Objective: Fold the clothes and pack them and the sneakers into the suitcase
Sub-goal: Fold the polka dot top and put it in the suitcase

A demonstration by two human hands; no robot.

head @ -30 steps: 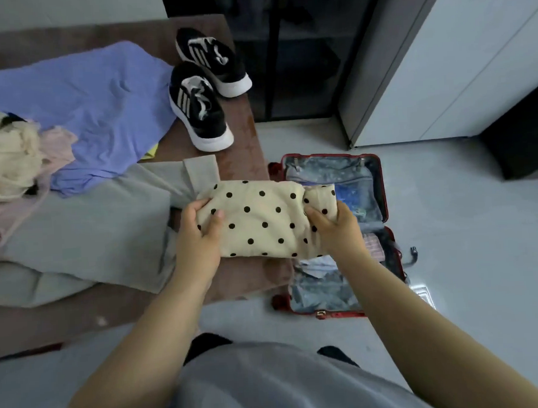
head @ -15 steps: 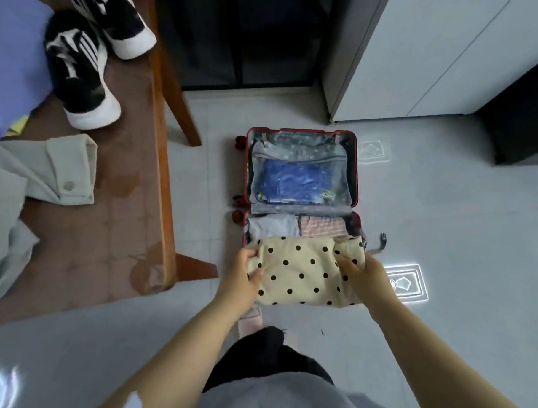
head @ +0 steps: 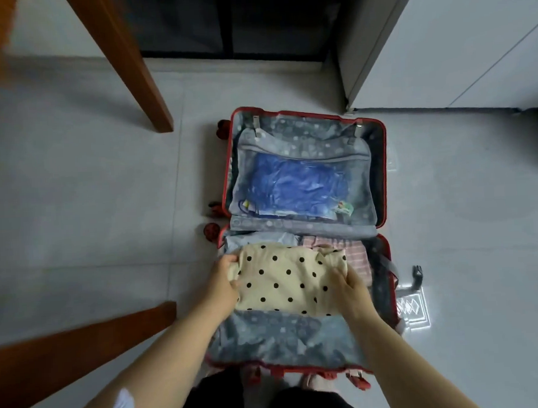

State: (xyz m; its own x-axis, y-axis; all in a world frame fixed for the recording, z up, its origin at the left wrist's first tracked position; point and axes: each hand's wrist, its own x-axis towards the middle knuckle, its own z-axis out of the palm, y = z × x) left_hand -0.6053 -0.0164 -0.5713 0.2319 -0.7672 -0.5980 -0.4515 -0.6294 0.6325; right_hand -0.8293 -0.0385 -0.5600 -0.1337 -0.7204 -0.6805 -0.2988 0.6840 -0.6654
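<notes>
Folded cream top with black dots (head: 283, 280) lies in the near half of the open red suitcase (head: 383, 174). Left hand (head: 222, 283) and right hand (head: 347, 288) grip its sides. Best to press it flat, then let go slowly.

— Where does the camera sit?
— On the person's head, wide-angle, facing forward and steeply down.
— How near?
— Close: the suitcase (head: 282, 336) on the floor (head: 77, 212) fills the centre, within arm's reach.
</notes>
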